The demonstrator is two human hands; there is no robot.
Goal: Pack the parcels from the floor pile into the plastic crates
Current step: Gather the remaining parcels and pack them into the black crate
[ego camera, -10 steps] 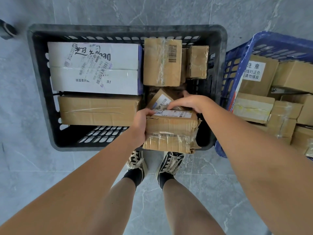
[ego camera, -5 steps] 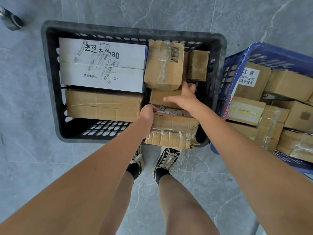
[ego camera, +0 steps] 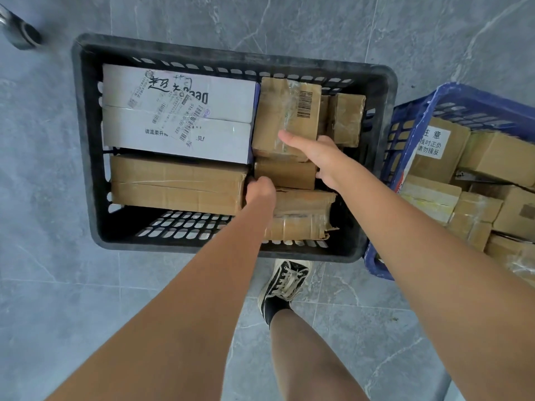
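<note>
Black slotted plastic formed the walls of the nearer crate (ego camera: 86,146), a rectangular tub with a thick, scuffed rim standing on grey marbled floor tiles (ego camera: 318,30). Inside it, a flat white carton (ego camera: 179,111) printed with dark characters and crossed by barcode labels filled the far left part, and a long brown cardboard box (ego camera: 176,183), sealed with glossy clear tape, lay against its near side. To the right stood a taller taped box with a barcode (ego camera: 286,117), a smaller box (ego camera: 347,118) just beside it against the right wall, and a squat plain box (ego camera: 285,173) below them. Nearest the person sat a battered parcel (ego camera: 304,215), its corrugated edges torn and crumpled under wrinkled tape.

The left hand (ego camera: 260,189) was curled at the left end of that battered parcel, wedged between it and the long box; the fingers were hidden, so whether they gripped it could not be told. The right hand (ego camera: 318,157) lay spread over the squat box, fingers straight, the forefinger reaching onto the barcoded box and the thumb at the squat box's right edge.

A blue lattice crate (ego camera: 405,134) touched the black one on the right, heaped with more brown boxes, one bearing a white label (ego camera: 432,141). One black canvas sneaker (ego camera: 285,280) with pale laces stood just below the black rim.
</note>
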